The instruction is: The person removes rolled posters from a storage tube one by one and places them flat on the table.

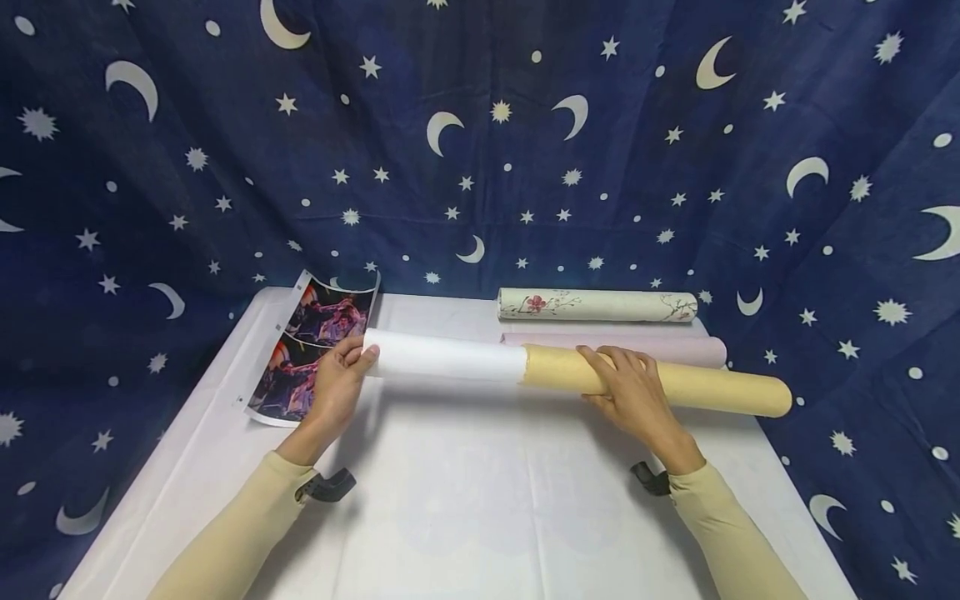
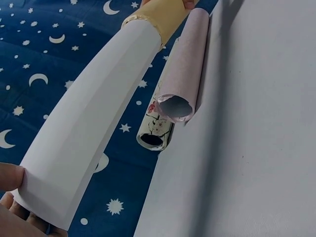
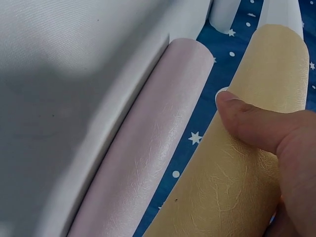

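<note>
Both hands hold a long piece above the table. My left hand pinches the left end of a white rolled sheet, thumb on one face and fingers behind it. The sheet's other end sits inside the open end of a yellow paper tube. Around the middle of that tube my right hand is wrapped; in the right wrist view its thumb lies across the wrinkled yellow surface. How far the white sheet reaches into the tube is hidden.
Behind the yellow tube lie a pink paper roll and a cream roll with red blossoms. A curling printed sheet with two pictures rests at the back left of the white table. A blue star-and-moon cloth hangs behind.
</note>
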Demonstrator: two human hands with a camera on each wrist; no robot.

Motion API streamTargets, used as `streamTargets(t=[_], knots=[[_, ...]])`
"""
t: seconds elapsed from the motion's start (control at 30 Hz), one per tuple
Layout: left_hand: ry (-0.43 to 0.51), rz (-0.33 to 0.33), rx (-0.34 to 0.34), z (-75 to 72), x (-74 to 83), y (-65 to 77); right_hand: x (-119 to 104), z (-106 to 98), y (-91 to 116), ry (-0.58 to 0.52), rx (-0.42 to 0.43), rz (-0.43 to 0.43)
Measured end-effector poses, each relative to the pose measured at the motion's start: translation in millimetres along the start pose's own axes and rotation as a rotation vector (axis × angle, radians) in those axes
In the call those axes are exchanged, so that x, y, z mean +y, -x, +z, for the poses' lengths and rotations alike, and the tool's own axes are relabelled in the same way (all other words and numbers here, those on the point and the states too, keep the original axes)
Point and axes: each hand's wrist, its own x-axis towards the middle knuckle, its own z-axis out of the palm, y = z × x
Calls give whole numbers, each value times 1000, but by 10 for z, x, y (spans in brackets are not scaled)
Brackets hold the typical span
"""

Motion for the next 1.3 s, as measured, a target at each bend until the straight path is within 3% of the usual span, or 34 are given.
streamTargets(t=[0.4,0.73,0.93,1.17,1.3], knots=[[26,24,70,-105,45,-16,89,-7,29,-16,-15,28],[59,-42,107,-285,47,14,187,29,73,-36,-25,54],[124,-3,139,-374,52,36,237,86,106,-47,-58,78],[255,23,194,-494,118,36,227,231,106,-62,-162,68],[279,33,206,-541,142,35,172,357,87,-60,-236,42]])
